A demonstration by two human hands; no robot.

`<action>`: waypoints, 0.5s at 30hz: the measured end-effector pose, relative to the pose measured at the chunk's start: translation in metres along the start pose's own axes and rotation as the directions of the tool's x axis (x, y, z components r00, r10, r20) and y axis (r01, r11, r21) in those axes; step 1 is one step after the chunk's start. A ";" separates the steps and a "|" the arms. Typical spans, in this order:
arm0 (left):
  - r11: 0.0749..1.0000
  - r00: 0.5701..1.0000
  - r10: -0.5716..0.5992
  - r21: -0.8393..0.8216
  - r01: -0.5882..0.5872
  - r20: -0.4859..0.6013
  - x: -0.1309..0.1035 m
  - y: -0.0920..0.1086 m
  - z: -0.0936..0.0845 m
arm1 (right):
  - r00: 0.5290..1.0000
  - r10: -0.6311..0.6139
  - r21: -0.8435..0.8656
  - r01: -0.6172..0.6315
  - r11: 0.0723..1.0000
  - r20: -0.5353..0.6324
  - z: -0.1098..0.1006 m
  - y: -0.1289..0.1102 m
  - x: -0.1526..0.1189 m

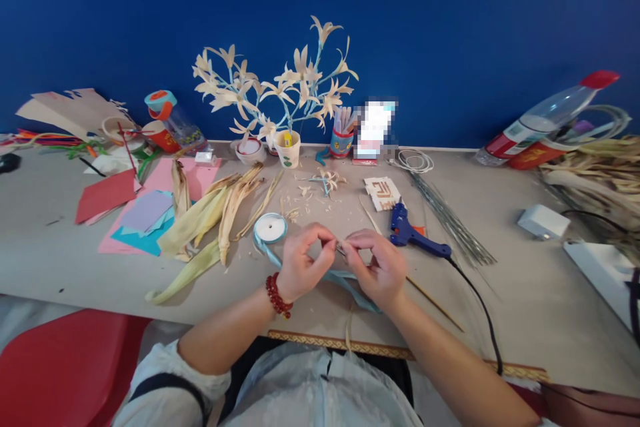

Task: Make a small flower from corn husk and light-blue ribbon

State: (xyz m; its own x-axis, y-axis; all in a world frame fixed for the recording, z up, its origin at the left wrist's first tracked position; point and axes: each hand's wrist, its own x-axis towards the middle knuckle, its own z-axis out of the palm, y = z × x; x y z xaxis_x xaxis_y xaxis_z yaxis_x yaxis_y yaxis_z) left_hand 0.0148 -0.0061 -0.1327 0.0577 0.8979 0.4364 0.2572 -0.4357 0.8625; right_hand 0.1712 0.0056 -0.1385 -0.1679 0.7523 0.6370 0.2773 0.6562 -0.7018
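Observation:
Above the table's front part, my left hand (305, 263) and my right hand (379, 265) meet fingertip to fingertip. Both are closed in a pinch around something small and thin, mostly hidden by the fingers. A light-blue ribbon (357, 295) lies beneath them, and its white spool (271, 227) rests just beyond my left hand. Past my fingers, a loose flower (327, 181) of pale husk petals with a blue stem lies among small scraps. Right of my right hand are a blue glue gun (417, 238) and a thin brown stick (435, 303).
Husk flowers (300, 90) stand in a paper cup (289, 150) at the back. Corn husks (215, 210) and coloured paper (150, 210) lie left. Wires (453, 220), a tilted bottle (550, 117) and a power strip (605, 280) are right. The glue gun's cable (483, 300) crosses the front edge.

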 end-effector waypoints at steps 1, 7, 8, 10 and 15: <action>1.000 1.000 -0.005 0.017 0.005 -0.016 0.000 -0.001 0.000 | 1.000 -0.001 0.000 0.001 1.000 -0.004 0.000 0.000 0.000; 1.000 0.998 -0.024 0.005 0.024 -0.060 0.001 -0.003 -0.006 | 0.999 0.004 -0.015 -0.004 1.000 -0.050 -0.001 0.000 0.000; 1.000 0.999 -0.003 0.010 0.003 -0.034 0.000 -0.002 -0.006 | 1.000 -0.003 -0.013 0.002 1.000 -0.031 -0.001 0.000 0.000; 0.998 0.999 0.039 0.042 -0.039 0.004 0.000 0.001 -0.004 | 1.000 -0.011 -0.007 0.011 1.000 -0.004 0.000 0.000 0.000; 0.970 0.986 0.164 0.179 -0.163 0.012 0.002 0.002 -0.001 | 0.995 0.034 -0.018 -0.033 0.999 0.095 -0.002 0.001 0.003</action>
State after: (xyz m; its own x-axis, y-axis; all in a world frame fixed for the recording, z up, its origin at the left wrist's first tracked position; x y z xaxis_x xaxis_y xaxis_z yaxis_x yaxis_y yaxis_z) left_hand 0.0141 -0.0058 -0.1296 0.1104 0.8150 0.5689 0.4125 -0.5583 0.7198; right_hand 0.1727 0.0082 -0.1366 -0.2470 0.7766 0.5795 0.2997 0.6300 -0.7165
